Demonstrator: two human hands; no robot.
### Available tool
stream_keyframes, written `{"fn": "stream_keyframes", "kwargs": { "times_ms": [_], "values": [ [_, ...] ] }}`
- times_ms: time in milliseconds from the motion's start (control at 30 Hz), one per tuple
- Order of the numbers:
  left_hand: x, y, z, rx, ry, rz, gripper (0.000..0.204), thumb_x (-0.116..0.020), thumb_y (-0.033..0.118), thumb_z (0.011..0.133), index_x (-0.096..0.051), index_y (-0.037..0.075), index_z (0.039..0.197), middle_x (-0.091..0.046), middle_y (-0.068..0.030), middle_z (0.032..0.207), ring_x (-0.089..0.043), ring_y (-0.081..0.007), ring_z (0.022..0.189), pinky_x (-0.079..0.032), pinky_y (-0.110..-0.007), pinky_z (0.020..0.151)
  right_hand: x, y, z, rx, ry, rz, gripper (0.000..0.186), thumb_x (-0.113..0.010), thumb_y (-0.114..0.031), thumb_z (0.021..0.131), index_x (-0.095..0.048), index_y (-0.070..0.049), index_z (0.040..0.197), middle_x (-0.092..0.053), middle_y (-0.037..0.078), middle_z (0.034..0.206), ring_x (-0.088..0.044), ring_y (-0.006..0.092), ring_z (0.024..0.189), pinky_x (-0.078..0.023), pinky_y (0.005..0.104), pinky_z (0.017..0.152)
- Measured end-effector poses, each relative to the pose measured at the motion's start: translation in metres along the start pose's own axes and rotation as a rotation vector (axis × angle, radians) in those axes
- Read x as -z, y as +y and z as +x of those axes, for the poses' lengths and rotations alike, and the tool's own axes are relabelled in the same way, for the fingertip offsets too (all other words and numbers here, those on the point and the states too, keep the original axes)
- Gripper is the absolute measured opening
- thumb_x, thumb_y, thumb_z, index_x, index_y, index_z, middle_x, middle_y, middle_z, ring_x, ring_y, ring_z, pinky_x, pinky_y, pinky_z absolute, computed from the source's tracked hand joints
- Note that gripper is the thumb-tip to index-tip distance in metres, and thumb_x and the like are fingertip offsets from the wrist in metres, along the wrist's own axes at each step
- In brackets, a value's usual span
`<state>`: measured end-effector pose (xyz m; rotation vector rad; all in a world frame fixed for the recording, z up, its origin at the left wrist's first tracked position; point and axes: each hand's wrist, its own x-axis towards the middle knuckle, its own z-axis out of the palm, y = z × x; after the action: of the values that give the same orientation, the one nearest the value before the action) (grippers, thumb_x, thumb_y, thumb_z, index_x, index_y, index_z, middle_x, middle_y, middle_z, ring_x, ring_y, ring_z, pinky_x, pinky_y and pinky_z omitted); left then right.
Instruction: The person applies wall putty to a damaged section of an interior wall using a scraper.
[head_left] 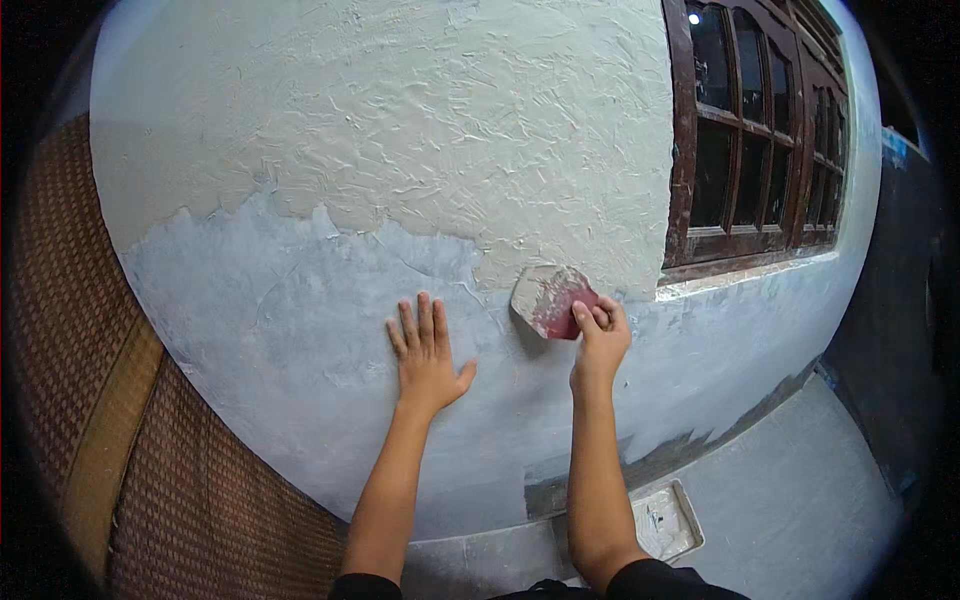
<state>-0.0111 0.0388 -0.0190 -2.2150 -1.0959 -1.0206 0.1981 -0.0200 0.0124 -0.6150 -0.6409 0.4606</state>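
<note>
My left hand [428,360] lies on the smooth grey-white lower part of the wall [250,310], fingers spread and holding nothing. To its right, my right hand [598,340] grips a red, flat scraper [548,300] smeared with pale, cream-coloured paste, against the wall below the lower edge of the rough, cream textured coat [400,120]. That coat covers the upper wall and has a ragged lower border, just above and between my hands.
A brown wooden window [737,150] with small panes is at the upper right. Woven brown panels [65,300] stand along the left. Below, a pale, paste-smeared tray [680,515] sits on the grey floor [780,470]. A dark surface [880,300] is at the far right.
</note>
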Motion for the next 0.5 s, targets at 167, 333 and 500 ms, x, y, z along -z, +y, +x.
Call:
{"fn": "stream_keyframes", "kwargs": {
  "times_ms": [167,333,500],
  "values": [
    [0.003,0.002,0.001,0.007,-0.019,0.012,0.114,-0.07,0.039,0.069,0.005,-0.001,0.146,0.007,-0.0229,0.153,0.01,-0.0471,0.138,0.006,-0.063,0.106,0.0,0.01,0.007,-0.011,-0.033,-0.031,0.027,-0.069,0.001,0.079,-0.055,0.001,0.102,-0.061,0.006,0.09,-0.057,0.0104,0.08,-0.045,0.0213,0.071],
    [0.003,0.0,0.0,0.002,-0.002,0.014,0.114,-0.07,0.039,0.069,0.004,-0.002,0.146,0.007,-0.0233,0.152,0.01,-0.0473,0.138,0.006,-0.063,0.106,0.006,0.001,0.001,-0.016,0.028,0.062,0.028,-0.069,0.001,0.079,-0.054,0.001,0.102,-0.06,0.005,0.089,-0.056,0.0102,0.078,-0.044,0.0221,0.07],
    [0.004,0.004,0.002,0.017,-0.037,0.012,0.114,-0.07,0.039,0.069,0.004,-0.002,0.145,0.008,-0.0233,0.152,0.011,-0.0473,0.138,0.006,-0.063,0.107,0.002,0.013,0.007,-0.057,0.047,0.039,0.03,-0.069,0.003,0.079,-0.054,0.0,0.104,-0.061,0.008,0.094,-0.057,0.0122,0.081,-0.045,0.024,0.074]
  ]
}}
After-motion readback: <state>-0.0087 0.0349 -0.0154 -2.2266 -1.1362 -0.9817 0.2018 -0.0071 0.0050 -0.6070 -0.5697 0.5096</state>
